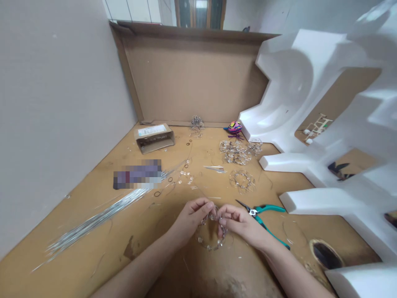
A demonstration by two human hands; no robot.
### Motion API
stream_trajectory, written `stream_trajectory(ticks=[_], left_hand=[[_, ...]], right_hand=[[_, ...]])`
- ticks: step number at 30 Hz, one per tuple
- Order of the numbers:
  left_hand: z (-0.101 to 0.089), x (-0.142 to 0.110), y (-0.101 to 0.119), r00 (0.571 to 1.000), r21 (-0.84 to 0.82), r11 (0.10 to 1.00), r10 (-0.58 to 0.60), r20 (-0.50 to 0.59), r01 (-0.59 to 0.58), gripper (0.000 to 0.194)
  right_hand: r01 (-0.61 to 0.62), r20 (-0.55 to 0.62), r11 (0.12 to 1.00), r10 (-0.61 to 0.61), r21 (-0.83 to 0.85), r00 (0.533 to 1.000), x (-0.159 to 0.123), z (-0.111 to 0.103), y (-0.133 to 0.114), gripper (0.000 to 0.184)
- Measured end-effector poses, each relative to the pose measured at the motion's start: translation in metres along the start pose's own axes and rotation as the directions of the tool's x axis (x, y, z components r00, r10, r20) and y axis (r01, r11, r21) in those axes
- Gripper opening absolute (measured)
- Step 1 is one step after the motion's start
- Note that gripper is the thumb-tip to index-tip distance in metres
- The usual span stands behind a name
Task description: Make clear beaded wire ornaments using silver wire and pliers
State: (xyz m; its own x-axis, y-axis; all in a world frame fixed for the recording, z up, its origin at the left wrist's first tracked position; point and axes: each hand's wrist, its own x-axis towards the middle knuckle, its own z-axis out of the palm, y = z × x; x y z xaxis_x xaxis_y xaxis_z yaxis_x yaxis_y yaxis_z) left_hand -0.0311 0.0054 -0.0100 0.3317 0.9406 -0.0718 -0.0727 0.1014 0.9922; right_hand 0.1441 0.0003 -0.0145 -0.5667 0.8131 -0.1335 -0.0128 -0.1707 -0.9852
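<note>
Between my two hands hangs a wire ring with clear beads [209, 248], held above the table near its front. My left hand [196, 215] pinches the ring at its upper left, thumb and fingers pressed together. On the upper right side, my right hand [237, 221] grips the same ring with bent fingers. Wire loops stick out around the beads, and the fingers hide part of them. Just right of my right hand lie teal-handled needle-nose pliers [253, 212], jaws apart. A similar beaded wire ring [242, 181] lies flat beyond the pliers.
A bundle of straight wires [108, 215] lies at left beside a blurred dark object [138, 174]. Loose clear beads [186, 178] are mid-table. Farther back are a small open cardboard box [155, 138], heaped wire pieces [237, 153] and a colourful ball-like object [235, 127]. White foam [297, 203] borders the right.
</note>
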Motion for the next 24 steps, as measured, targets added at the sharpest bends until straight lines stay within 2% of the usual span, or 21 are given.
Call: stream_trajectory(ticks=[5,7,9,10,11,12,13,14,16,19,24], left_hand=[[0.003,-0.002,0.004,0.999,-0.027,0.999,-0.032,-0.027,0.031,0.03],[0.004,-0.005,0.005,0.999,-0.009,0.999,-0.032,-0.038,0.032,0.03],[0.005,-0.008,0.006,0.998,0.031,0.999,-0.026,-0.06,0.028,0.031],[0.005,-0.009,0.006,0.997,0.048,0.998,-0.027,-0.067,0.03,0.032],[0.006,-0.011,0.006,0.997,0.06,0.998,-0.029,-0.067,0.033,0.032],[0.006,-0.012,0.007,0.998,0.07,0.997,-0.031,-0.061,0.035,0.032],[0.006,-0.012,0.007,0.998,0.078,0.996,-0.03,-0.057,0.034,0.032],[0.005,-0.013,0.007,0.998,0.081,0.996,-0.031,-0.053,0.036,0.031],[0.004,-0.013,0.008,0.998,0.061,0.997,-0.047,-0.048,0.05,0.031],[0.002,-0.011,0.007,0.996,-0.029,0.996,-0.084,-0.032,0.084,0.031],[-0.001,-0.008,0.003,0.989,-0.219,0.965,-0.134,0.062,0.144,0.03]], right_hand=[[-0.006,0.013,0.999,0.006,-0.039,1.0,-0.004,0.003,-0.001,0.03],[0.015,-0.068,0.988,-0.026,-0.157,0.997,-0.014,-0.004,-0.003,0.035],[-0.002,-0.232,0.917,-0.099,-0.399,0.968,-0.029,-0.019,-0.006,0.048],[-0.066,-0.318,0.838,-0.131,-0.541,0.939,-0.039,-0.028,-0.006,0.049],[-0.155,-0.394,0.714,-0.18,-0.682,0.901,-0.049,-0.038,-0.005,0.052],[-0.226,-0.412,0.558,-0.234,-0.799,0.88,-0.059,-0.047,-0.003,0.055],[-0.267,-0.396,0.412,-0.268,-0.871,0.878,-0.069,-0.056,-0.001,0.057],[-0.273,-0.354,0.299,-0.264,-0.914,0.897,-0.077,-0.063,0.001,0.06],[-0.26,-0.287,0.141,-0.233,-0.955,0.929,-0.088,-0.074,0.006,0.066],[-0.273,-0.267,-0.001,-0.2,-0.962,0.943,-0.092,-0.081,0.01,0.071],[-0.274,-0.26,-0.175,-0.101,-0.946,0.96,-0.075,-0.083,0.005,0.068]])
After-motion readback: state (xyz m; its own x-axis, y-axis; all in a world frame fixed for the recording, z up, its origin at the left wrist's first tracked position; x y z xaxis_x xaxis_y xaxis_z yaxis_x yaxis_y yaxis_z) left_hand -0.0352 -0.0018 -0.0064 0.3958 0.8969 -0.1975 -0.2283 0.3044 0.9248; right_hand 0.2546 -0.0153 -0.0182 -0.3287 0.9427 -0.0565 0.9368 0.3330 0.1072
